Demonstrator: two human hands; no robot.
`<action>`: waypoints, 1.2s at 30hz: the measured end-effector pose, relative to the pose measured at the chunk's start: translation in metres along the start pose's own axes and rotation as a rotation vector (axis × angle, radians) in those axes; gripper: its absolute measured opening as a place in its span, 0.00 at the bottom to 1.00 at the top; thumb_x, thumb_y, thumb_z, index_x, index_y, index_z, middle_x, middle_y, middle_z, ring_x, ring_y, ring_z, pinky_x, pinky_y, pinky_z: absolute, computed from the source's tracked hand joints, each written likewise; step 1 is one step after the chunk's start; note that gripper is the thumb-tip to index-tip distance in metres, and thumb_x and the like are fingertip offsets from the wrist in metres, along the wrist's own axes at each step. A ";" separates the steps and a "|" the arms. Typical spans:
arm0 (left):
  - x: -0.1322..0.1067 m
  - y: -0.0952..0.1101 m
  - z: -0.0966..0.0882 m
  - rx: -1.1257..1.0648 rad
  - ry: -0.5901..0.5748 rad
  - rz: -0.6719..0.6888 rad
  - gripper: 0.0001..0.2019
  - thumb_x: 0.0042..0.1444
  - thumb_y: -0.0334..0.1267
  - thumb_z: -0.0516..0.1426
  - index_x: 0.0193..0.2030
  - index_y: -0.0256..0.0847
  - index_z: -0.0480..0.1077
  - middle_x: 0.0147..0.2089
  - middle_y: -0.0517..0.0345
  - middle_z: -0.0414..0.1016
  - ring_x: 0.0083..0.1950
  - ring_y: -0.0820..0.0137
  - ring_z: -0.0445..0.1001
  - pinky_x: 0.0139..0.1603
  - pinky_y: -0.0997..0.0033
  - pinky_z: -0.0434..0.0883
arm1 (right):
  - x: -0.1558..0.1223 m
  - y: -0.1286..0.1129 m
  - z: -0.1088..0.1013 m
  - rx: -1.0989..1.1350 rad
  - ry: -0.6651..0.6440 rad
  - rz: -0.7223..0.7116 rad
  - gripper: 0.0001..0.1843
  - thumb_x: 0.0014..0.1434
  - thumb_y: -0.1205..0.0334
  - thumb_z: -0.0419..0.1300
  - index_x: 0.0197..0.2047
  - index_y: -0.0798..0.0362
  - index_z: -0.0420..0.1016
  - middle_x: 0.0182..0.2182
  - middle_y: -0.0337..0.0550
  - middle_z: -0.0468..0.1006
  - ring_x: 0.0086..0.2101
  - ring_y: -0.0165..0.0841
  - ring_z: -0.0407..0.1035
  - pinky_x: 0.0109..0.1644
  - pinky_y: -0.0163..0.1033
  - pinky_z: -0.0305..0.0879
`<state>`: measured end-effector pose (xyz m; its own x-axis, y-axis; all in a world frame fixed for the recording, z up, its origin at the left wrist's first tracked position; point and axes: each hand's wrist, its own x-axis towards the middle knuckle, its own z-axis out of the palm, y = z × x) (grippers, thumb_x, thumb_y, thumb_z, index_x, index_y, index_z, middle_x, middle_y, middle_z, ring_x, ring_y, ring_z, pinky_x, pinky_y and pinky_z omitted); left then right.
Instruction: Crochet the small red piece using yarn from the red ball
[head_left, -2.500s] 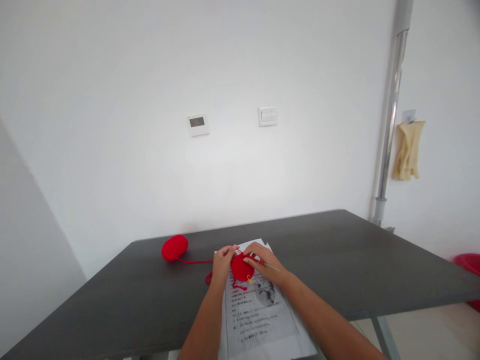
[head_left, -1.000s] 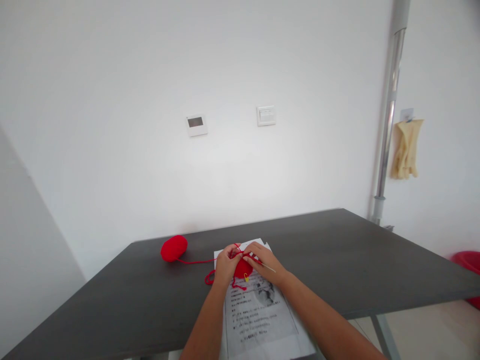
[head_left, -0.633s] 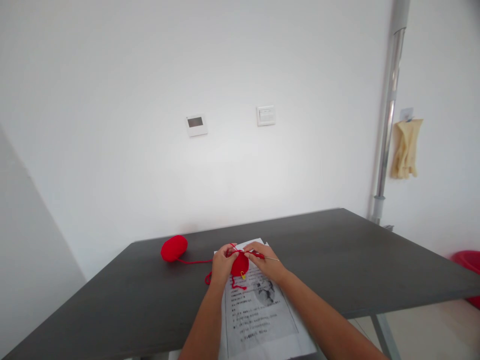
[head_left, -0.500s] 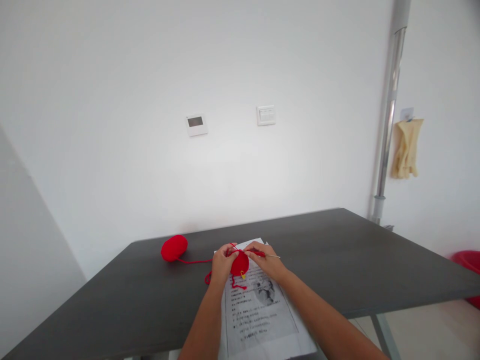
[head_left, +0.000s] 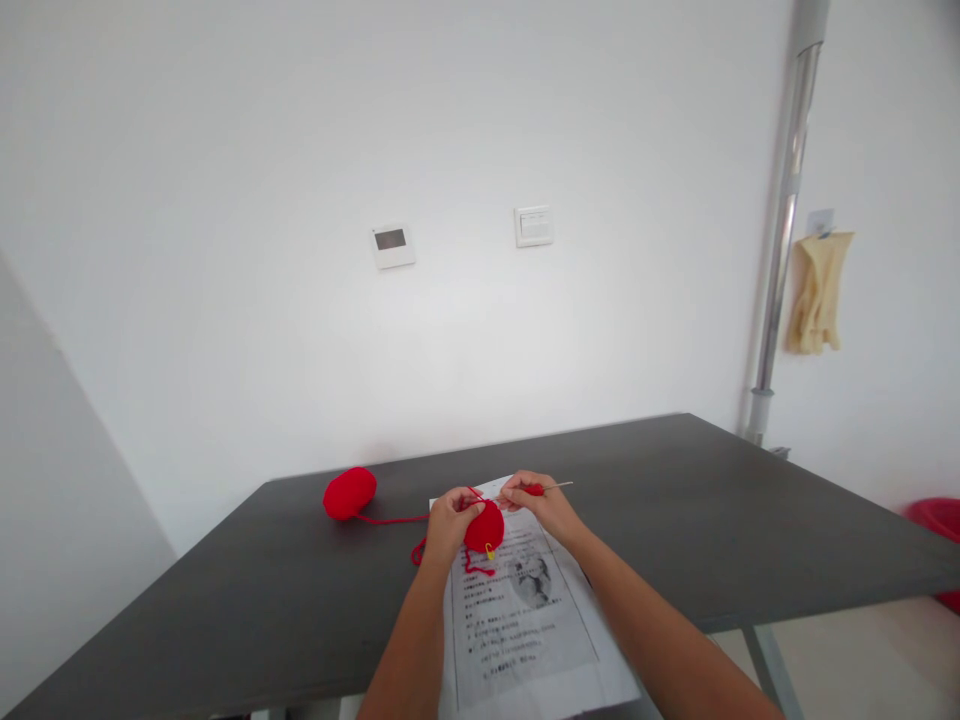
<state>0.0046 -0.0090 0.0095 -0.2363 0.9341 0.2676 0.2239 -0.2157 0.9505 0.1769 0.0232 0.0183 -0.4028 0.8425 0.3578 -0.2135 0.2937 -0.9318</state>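
My left hand (head_left: 452, 520) pinches the left edge of a round red crochet piece (head_left: 486, 528), with red yarn running over its fingers. My right hand (head_left: 531, 500) is closed on a crochet hook (head_left: 535, 489) with a red grip; its metal back end sticks out to the right. The hook's front end points toward the top of the crochet piece, too small to make out clearly. A yellow stitch marker (head_left: 490, 551) hangs at the lower edge, beside a loose red yarn tail (head_left: 478, 570). A strand leads left to a red yarn ball (head_left: 350, 493).
Printed sheets (head_left: 525, 650) with text and a picture lie under my hands on the dark grey table (head_left: 675, 520). Behind stands a white wall with a switch (head_left: 534, 227) and a panel (head_left: 393, 246). Yellow gloves (head_left: 821, 292) hang beside a metal pole (head_left: 784, 220); a red basin (head_left: 934, 518) is at right.
My right hand with the crochet hook has moved slightly up and right, away from the crochet piece. The left hand keeps its pinch, and more of the piece's face shows.
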 end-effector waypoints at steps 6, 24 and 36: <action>0.000 0.001 -0.003 0.029 -0.020 -0.016 0.04 0.36 0.34 0.60 0.23 0.37 0.73 0.23 0.58 0.74 0.26 0.70 0.70 0.28 0.73 0.64 | -0.002 -0.008 -0.009 -0.027 -0.086 -0.023 0.13 0.46 0.53 0.65 0.26 0.56 0.75 0.24 0.41 0.76 0.28 0.31 0.71 0.35 0.37 0.66; -0.006 0.000 -0.002 -0.400 -0.154 -0.236 0.15 0.33 0.36 0.66 0.31 0.34 0.76 0.28 0.52 0.77 0.27 0.71 0.72 0.30 0.73 0.66 | -0.002 -0.007 -0.005 0.027 -0.103 -0.063 0.13 0.50 0.53 0.63 0.29 0.56 0.75 0.28 0.42 0.77 0.32 0.32 0.72 0.39 0.38 0.67; -0.009 0.005 -0.001 -0.428 -0.276 -0.209 0.19 0.36 0.34 0.65 0.39 0.35 0.75 0.33 0.51 0.78 0.33 0.67 0.74 0.38 0.70 0.68 | -0.004 -0.002 0.002 -0.121 -0.104 -0.169 0.10 0.53 0.56 0.61 0.32 0.55 0.76 0.30 0.43 0.77 0.35 0.34 0.70 0.43 0.39 0.65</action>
<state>0.0072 -0.0186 0.0124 0.0347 0.9969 0.0700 -0.2191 -0.0607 0.9738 0.1775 0.0183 0.0191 -0.4614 0.7271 0.5083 -0.1805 0.4840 -0.8562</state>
